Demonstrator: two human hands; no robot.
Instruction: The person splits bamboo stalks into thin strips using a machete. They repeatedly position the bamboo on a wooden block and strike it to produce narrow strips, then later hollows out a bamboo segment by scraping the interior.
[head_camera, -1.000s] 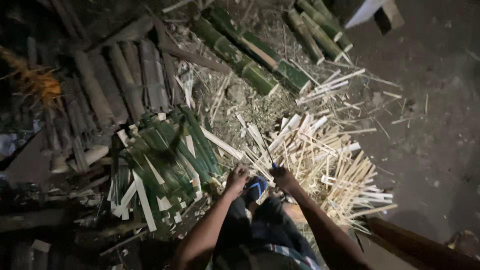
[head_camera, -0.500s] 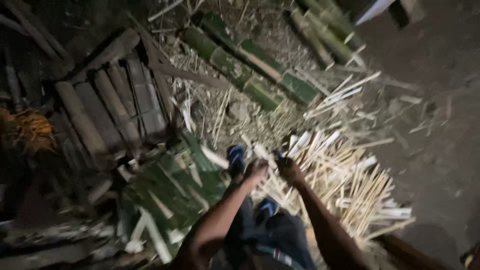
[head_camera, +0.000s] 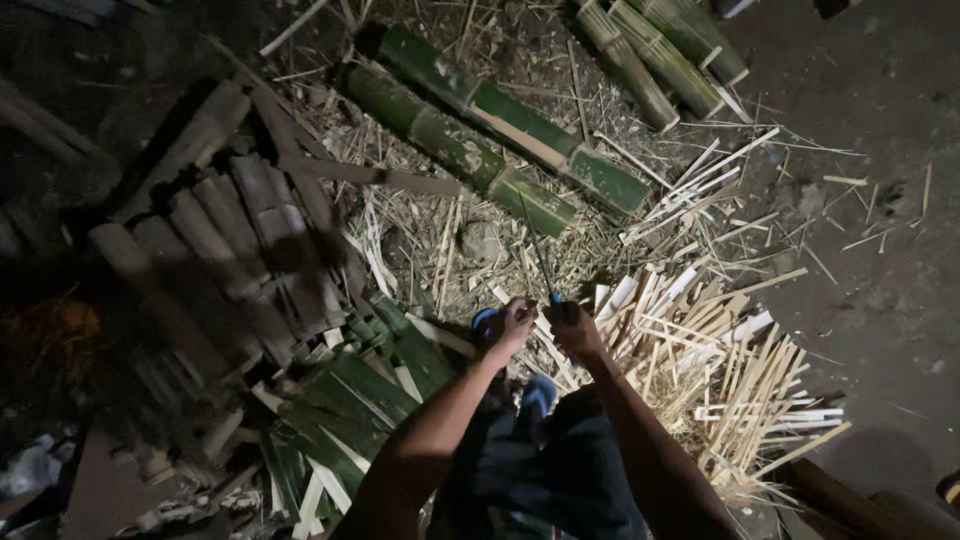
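The left hand and the right hand are close together in the lower middle of the frame, both clenched around one thin bamboo strip that goes up from the hands toward the green poles. A small blue piece shows at the top of the right hand; it may be a handle of a tool, but I cannot tell for sure.

About the progress — I judge that a good part of the splitting work is already done. To the right of the hands lies a big pile of pale split sticks, spread like a fan on the ground. At the lower left of the hands there is a heap of green flat slats, cut short and lying one over another. What is left seems also much: two long green bamboo poles lie whole in the upper middle of the frame, and more green poles at the upper right. On the left side a row of dry brown half-pipes lies in the dark, and thin shavings cover the ground between them and the poles.

Under the hands I see blue sandals and dark trousers of the person. The bare ground is at the right

Packages, labels or signs — none can be made out; the frame is dark at the left edge
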